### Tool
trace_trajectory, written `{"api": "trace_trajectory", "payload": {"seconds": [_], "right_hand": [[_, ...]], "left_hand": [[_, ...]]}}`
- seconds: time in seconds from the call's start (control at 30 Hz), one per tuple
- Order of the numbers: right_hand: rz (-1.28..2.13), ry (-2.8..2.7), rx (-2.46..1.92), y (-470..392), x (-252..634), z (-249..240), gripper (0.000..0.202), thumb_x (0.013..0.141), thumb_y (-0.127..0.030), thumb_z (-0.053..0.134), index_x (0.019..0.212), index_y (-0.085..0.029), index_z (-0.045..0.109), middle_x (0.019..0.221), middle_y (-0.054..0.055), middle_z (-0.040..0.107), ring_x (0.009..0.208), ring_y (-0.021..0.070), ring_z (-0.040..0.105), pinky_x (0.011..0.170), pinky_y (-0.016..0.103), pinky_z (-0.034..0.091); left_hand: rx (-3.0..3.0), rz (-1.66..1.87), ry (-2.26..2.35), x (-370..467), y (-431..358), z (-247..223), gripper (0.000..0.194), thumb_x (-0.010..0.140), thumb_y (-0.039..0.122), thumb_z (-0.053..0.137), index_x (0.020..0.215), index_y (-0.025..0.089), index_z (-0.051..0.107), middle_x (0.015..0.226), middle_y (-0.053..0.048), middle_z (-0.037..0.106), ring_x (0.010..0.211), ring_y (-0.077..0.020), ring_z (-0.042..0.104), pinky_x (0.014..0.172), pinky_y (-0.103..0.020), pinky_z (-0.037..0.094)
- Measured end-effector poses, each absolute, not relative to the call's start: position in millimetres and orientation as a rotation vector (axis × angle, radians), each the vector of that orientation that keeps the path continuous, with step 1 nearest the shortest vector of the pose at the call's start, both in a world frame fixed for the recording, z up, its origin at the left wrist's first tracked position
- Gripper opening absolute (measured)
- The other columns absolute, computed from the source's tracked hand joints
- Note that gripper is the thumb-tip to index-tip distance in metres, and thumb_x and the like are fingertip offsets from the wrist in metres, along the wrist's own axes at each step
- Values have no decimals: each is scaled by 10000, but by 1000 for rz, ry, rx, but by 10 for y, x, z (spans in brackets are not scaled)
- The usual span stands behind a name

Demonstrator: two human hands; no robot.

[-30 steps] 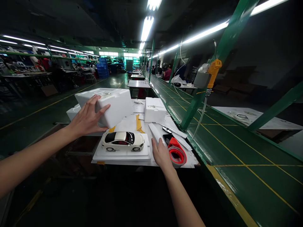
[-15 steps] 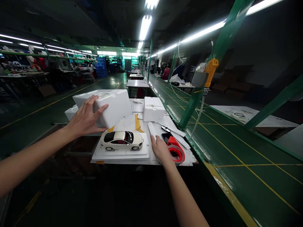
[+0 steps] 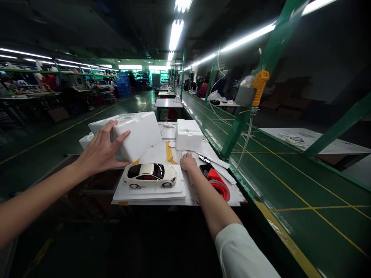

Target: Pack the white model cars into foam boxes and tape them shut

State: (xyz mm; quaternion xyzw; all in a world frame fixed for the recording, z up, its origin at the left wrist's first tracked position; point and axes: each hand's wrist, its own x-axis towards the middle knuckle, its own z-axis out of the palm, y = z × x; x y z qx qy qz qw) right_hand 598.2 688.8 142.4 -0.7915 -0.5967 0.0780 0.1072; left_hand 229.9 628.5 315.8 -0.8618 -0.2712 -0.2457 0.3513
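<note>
My left hand [image 3: 100, 148] grips the near end of a large white foam box [image 3: 142, 135], thumb below and fingers along its top. The box sits tilted at the back left. Just in front of it, a cream-white model car [image 3: 150, 175] stands on a flat white foam slab [image 3: 149, 195]. My right hand [image 3: 189, 162] reaches past the car's right side and lies on a white strip [image 3: 190, 177] on the table, its fingers forward and side by side. Most of that strip is hidden under the hand and forearm.
A smaller white foam box [image 3: 189, 135] stands behind my right hand. On the right lie a red tape dispenser [image 3: 216, 177], a dark phone-like object [image 3: 205, 168] and a small black-and-silver item [image 3: 204, 159]. A green conveyor surface [image 3: 278, 173] and green post [image 3: 236, 133] border the table [image 3: 237, 199].
My right hand has moved forward from beside the slab onto the white strip, bringing its sleeve into view. My left hand still holds the large foam box, which tilts slightly more.
</note>
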Motion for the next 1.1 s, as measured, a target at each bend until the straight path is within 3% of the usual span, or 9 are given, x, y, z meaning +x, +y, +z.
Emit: {"api": "trace_trajectory", "payload": {"seconds": [0.27,0.67,1.1], "right_hand": [[187,-1818,-2346,7154,6078,1162,446,1002,-395,646,1388,-185,571,1508,131,503,1363,328,502,1127,573,431],[56,-1722,-2401,7176,6016,1188,312,1000,-365,653,1250,-178,646,1428,119,560,1293,295,547,1068,514,490],[250,-1507,-2565,7297,6095,1364,347,992,-360,676,1277,-165,636,1353,116,617,1224,285,611,1011,504,547]], "left_hand": [[-2254,-646,-763,2210,6228,3180,1119,725,617,825,1595,195,261,1583,-335,236,1419,-595,382,981,-737,508],[-2260,-642,-761,2212,6217,3123,1146,714,592,847,1607,210,238,1577,-326,241,1392,-601,410,958,-736,522],[-2264,-676,-770,2224,6196,3092,1168,707,559,867,1616,259,198,1596,-280,211,1444,-565,358,1032,-723,478]]}}
